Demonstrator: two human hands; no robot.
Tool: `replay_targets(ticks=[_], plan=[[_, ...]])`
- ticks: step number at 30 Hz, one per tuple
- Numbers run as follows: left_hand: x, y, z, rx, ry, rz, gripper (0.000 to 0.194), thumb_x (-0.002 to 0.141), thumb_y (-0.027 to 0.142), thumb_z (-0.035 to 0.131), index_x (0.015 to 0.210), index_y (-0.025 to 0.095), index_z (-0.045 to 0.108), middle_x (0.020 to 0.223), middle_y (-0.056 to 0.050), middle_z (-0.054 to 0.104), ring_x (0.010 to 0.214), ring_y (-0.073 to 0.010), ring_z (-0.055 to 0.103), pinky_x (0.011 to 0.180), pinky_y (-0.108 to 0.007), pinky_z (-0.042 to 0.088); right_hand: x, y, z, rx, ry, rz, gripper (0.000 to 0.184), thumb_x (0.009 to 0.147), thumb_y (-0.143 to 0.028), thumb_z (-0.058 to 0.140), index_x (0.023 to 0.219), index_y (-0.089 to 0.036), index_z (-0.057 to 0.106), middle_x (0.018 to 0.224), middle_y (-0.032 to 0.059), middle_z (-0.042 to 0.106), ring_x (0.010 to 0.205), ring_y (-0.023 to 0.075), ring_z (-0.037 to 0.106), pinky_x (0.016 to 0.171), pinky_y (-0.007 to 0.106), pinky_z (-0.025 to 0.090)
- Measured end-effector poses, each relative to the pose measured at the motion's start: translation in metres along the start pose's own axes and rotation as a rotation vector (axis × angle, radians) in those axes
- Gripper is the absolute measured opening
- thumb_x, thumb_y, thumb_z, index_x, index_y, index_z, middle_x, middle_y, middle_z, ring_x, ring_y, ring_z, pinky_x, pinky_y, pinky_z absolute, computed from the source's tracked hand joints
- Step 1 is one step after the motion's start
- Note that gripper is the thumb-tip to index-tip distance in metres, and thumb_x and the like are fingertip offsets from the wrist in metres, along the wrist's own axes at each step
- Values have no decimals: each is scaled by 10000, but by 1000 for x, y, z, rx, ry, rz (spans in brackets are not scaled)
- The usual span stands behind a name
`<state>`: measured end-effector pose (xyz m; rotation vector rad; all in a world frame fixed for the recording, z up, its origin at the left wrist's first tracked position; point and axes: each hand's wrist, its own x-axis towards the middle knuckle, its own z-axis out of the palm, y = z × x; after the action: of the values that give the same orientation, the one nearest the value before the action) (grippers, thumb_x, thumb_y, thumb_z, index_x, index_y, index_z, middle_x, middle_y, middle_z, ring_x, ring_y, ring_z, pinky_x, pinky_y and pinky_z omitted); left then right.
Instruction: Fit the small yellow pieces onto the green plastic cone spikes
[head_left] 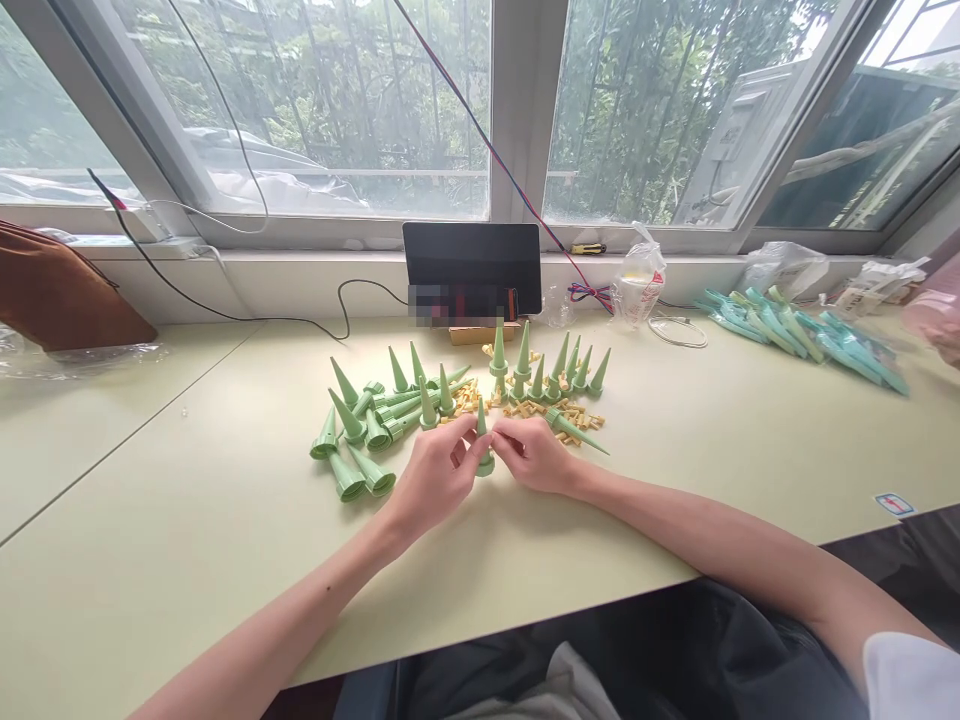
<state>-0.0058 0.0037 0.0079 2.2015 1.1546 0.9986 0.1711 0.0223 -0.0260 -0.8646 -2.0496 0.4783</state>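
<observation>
My left hand (pixel 433 472) is closed on a green plastic watering spike (pixel 485 466), which points upward just over the table. Thumb and finger of my right hand (pixel 537 456) are pinched against the spike's right side; whatever small piece they hold is hidden. Left of my hands lies a loose group of green spikes (pixel 349 482), some standing, some on their sides with open ends showing. Behind my hands are small yellow plastic pieces (pixel 577 414) in heaps. More green spikes (pixel 598 374) stand beyond my right hand, and one lying spike (pixel 585 434) points right.
A dark tablet (pixel 472 262) leans at the window, its cable running left. Several bagged teal and green pieces (pixel 810 335) lie at the back right. A brown bag (pixel 64 290) sits far left. A clear plastic bag (pixel 639 280) and bundled wires (pixel 592 293) are near the sill.
</observation>
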Motion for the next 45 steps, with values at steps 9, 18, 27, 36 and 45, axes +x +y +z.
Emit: replay_targets(ticks=[9,18,27,36,45], plan=[[-1,-1,0,93,8,63,215,926,290,488,738,197,439,627,36,516,503,-97,434,520,-227,364,0,3,1,-14,-34,-6,324,911,-177,411,626,-202,258,535,-61,301,492,82,274,505,225,253],[-1,-1,1,99,14,70,224,922,279,487,722,198,427,606,40,498,498,-96,428,511,-226,362,0,2,1,-31,-49,-15,337,916,-162,410,624,-201,247,539,-60,298,491,80,260,499,227,242],[-1,-1,1,89,0,53,223,918,277,492,721,198,425,590,46,478,502,-98,430,509,-224,364,1,2,0,-18,-52,-27,328,922,-183,401,632,-200,248,535,-62,278,488,83,252,502,230,242],[-1,-2,1,90,-7,52,211,916,285,471,728,196,437,584,43,478,493,-100,414,500,-228,353,2,2,0,-69,-84,-26,319,910,-173,405,619,-198,279,530,-64,279,483,81,254,504,224,242],[-1,-1,0,94,-16,37,215,906,281,491,719,201,422,574,50,478,487,-101,402,496,-228,338,3,1,-1,-48,-97,-28,308,906,-170,392,630,-196,259,540,-63,272,493,80,254,509,224,233]])
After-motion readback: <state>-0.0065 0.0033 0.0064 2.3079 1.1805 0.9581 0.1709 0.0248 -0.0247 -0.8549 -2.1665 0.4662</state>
